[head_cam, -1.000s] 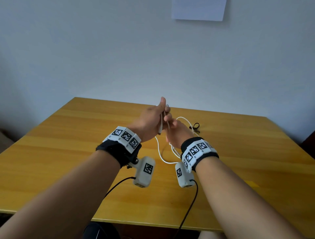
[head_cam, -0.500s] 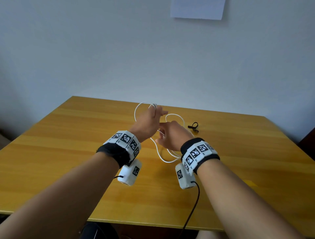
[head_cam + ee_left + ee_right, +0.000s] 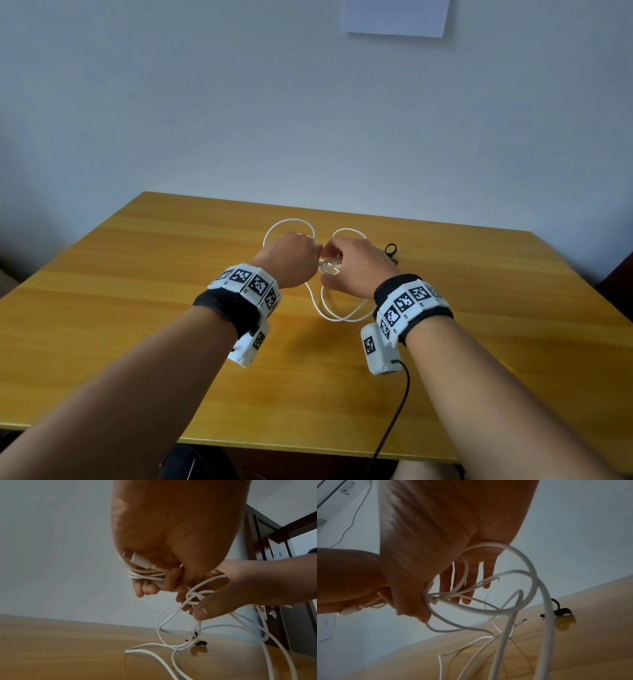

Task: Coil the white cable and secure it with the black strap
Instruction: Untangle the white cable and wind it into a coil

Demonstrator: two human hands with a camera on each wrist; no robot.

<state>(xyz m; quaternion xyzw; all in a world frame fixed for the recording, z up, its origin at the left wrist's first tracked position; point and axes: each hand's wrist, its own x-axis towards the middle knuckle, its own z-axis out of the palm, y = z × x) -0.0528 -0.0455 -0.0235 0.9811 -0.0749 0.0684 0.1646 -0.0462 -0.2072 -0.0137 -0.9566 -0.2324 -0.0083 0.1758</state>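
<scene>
2 hands over table (image 3: 137, 308). Left hand (image 3: 291, 260) fisted round 1 white cable (image 3: 337, 317), w/ its plug. Right hand (image 3: 359, 270) pinches cable loops. 1 black strap (image 3: 391, 249) just beyond right hand.

You wear black wristbands (image 3: 226, 306) ringed with white blocks bearing square black-and-white markers, a white camera pod (image 3: 378, 353) under each wrist, a black cable (image 3: 397, 411) trailing from the right.
</scene>
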